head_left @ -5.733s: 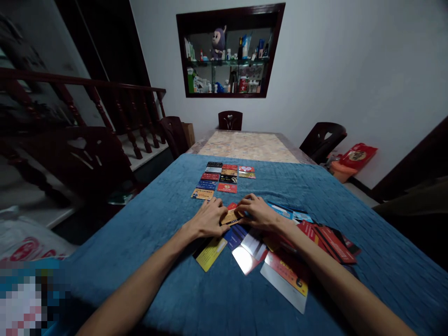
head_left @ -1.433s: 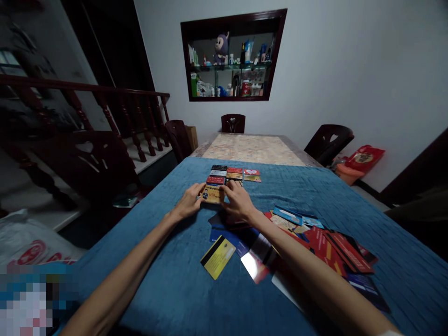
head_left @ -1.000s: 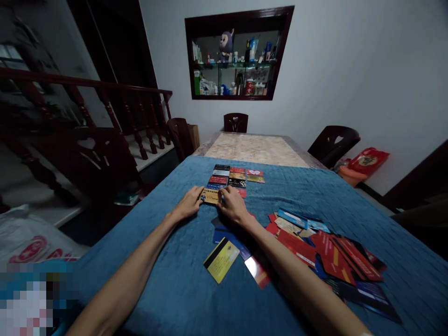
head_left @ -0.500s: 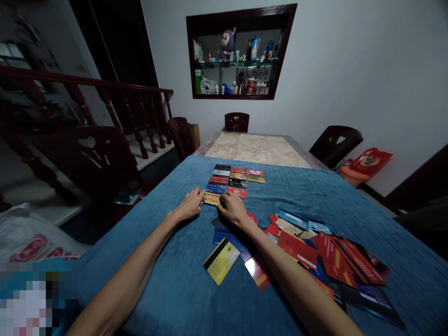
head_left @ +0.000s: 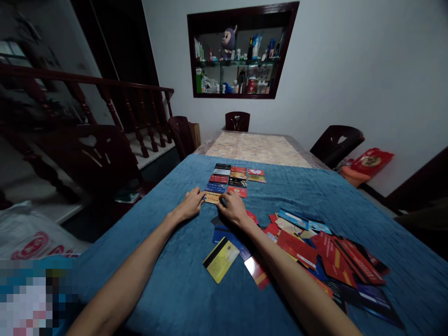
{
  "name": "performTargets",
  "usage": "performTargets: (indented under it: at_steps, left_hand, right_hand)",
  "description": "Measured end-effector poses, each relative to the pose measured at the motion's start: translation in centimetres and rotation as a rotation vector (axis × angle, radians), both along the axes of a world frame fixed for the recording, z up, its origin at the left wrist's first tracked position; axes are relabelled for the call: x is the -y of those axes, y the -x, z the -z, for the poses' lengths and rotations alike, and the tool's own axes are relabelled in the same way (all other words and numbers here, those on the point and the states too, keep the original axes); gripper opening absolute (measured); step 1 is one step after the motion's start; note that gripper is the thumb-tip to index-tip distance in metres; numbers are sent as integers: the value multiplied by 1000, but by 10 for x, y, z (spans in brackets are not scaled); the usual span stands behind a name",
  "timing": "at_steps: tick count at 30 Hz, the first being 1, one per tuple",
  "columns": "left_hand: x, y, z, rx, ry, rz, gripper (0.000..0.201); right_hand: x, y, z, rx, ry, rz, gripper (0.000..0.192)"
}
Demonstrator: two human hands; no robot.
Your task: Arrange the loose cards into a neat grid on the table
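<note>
A: The tan rectangular plastic card (head_left: pixel 212 198) is seen lying flat on the blue textured cloth (head_left: pixel 168 280) that is spread over the desk (head_left: pixel 257 148), at the near end of the left column of a tidy grid of cards (head_left: pixel 229 176).

B: By what is it touched?

A: It is flanked by both hands. The left hand (head_left: pixel 189 206) is laid palm down just left of it, fingers loosely spread, with the fingertips (head_left: pixel 201 193) at its left edge. The right hand (head_left: pixel 234 208) is laid flat just right of it, a fingertip resting on its right corner. Nothing is gripped by either hand; the card is only pressed or steadied against the cloth.

B: And what is found around it?

A: Directly beyond it, a blue card (head_left: pixel 215 187) is set in the same column, and a red card (head_left: pixel 238 191) is placed beside that in the next column. Nearer the person, a yellow card with a black stripe (head_left: pixel 221 259) is lying alone, slightly tilted, next to a dark blue card (head_left: pixel 227 237) partly covered by the right forearm. To the right, a loose heap of mostly red cards (head_left: pixel 329 256) is scattered and overlapped on the cloth.

B: Farther off?

A: The far part of the desk is left uncovered, dark wooden chairs (head_left: pixel 237 121) are placed round it, and a recessed wall shelf (head_left: pixel 241 51) with bottles and a purple plush toy (head_left: pixel 228 42) is seen above.
</note>
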State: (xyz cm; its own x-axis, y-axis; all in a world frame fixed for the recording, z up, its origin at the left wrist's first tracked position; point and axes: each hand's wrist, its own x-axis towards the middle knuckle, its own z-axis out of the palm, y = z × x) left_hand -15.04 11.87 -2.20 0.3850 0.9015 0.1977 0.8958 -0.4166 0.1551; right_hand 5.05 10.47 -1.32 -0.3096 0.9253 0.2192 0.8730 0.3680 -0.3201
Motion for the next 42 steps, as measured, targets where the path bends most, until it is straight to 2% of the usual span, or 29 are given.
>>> performTargets:
  at_steps: [5, 13, 21, 31, 36, 42]
  left_hand:
    - [-2, 0, 5, 13, -73, 2, 31]
    - [-3, 1, 8, 83, -105, 2, 30]
    - [1, 1, 5, 174, -104, 21, 34]
    - [11, -2, -7, 129, -107, 21, 35]
    - [23, -10, -18, 39, -139, 27, 22]
    - [45, -26, -33, 52, -138, 136, 19]
  right_hand:
    - [-1, 0, 1, -13, 3, 10, 24]
    - [2, -1, -4, -3, 21, 10, 25]
    - [8, -1, -24, 53, -16, -13, 31]
    - [17, 1, -45, 64, -50, -100, 25]
    - [24, -9, -52, 46, -65, -248, 22]
    - [50, -35, -47, -11, -30, -578, 22]
